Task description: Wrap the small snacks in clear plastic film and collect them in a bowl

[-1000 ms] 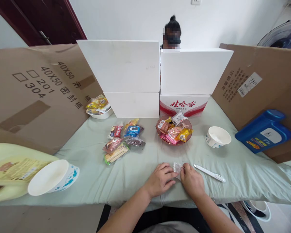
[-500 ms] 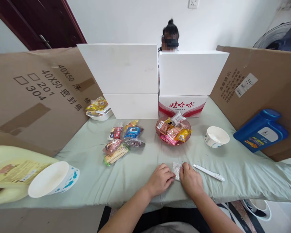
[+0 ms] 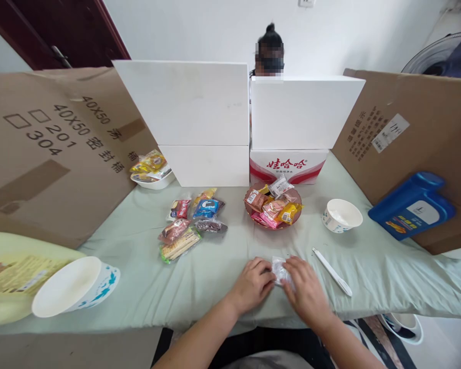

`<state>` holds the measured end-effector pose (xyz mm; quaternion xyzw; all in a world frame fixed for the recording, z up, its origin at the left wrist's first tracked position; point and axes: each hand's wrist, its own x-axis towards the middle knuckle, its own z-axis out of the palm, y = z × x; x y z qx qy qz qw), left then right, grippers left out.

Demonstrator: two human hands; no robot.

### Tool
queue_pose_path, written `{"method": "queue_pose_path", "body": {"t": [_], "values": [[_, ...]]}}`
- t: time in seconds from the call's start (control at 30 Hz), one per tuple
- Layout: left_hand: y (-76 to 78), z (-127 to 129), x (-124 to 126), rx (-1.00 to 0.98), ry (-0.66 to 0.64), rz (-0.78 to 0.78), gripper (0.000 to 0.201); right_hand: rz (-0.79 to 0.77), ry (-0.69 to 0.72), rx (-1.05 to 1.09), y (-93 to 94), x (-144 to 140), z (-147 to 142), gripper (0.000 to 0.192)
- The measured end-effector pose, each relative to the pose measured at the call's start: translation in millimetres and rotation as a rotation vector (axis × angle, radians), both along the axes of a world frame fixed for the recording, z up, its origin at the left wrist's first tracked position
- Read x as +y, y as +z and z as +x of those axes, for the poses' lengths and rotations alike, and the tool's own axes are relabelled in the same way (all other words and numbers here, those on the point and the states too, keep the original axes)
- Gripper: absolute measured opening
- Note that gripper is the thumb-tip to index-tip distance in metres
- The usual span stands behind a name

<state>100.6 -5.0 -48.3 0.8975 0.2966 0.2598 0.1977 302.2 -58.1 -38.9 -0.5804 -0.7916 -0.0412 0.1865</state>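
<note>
Lying between left fingers and right fingers, a clear packet.

White boxes stand toward the back of the cloth-covered counter, a blue bottle sits before brown cardboard, and a fan shows at upper right.

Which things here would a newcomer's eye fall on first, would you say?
Probably the reddish bowl piled with bright wrapped snacks, in front of the red-lettered box. The blue bottle beside the cardboard at right also stands out, as do the left hand and right hand at a small whitish packet in the foreground.
</note>
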Motion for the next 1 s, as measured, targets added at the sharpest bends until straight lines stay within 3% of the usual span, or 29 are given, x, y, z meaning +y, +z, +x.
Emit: {"method": "queue_pose_path", "body": {"t": [0.07, 0.13, 0.23, 0.37, 0.5, 0.67, 0.73, 0.8, 0.87, 0.93, 0.97, 1.0], "values": [[0.9, -1, 0, -0.072, 0.030, -0.038, 0.014, 0.027, 0.136, -0.076, -13.7, -5, -16, 0.060], [1.8, -3, 0, -0.175, 0.129, -0.065, 0.015, -0.005, 0.138, -0.129, -26.4, -6, -26, 0.080], [2.5, -5, 2, -0.264, 0.306, -0.078, 0.016, -0.114, 0.095, -0.143, -32.9, -3, -29, 0.087], [2.2, -4, 3, -0.199, 0.287, -0.072, 0.015, -0.211, 0.096, -0.138, -21.4, -6, -27, 0.084], [0.5, -4, 3, -0.156, 0.247, -0.044, 0.015, -0.143, 0.160, -0.137, -27.0, -26, -28, 0.080], [-4.4, -5, 6, -0.094, 0.213, 0.008, 0.014, 0.104, 0.426, -0.024, -51.7, -38, -12, 0.037], [-5.9, -5, 6, -0.074, 0.199, 0.028, 0.014, 0.084, 0.460, 0.112, -38.0, -28, 10, 0.028], [-6.4, -5, 7, -0.073, 0.194, 0.035, 0.013, 0.003, 0.350, 0.213, -5.4, -8, 41, 0.029], [-6.0, -4, 8, -0.078, 0.191, 0.029, 0.013, 0.022, 0.131, 0.197, 36.0, 23, 78, 0.035], [-5.5, -3, 9, -0.082, 0.193, 0.019, 0.014, 0.030, -0.223, 0.095, 70.9, 61, 114, 0.032], [-5.3, -3, 9, -0.081, 0.193, 0.014, 0.014, -0.034, -0.408, 0.045, 82.4, 80, 129, 0.032], [-5.3, -3, 10, -0.081, 0.192, 0.010, 0.014, -0.070, -0.486, 0.036, 89.1, 99, 143, 0.032]]}}
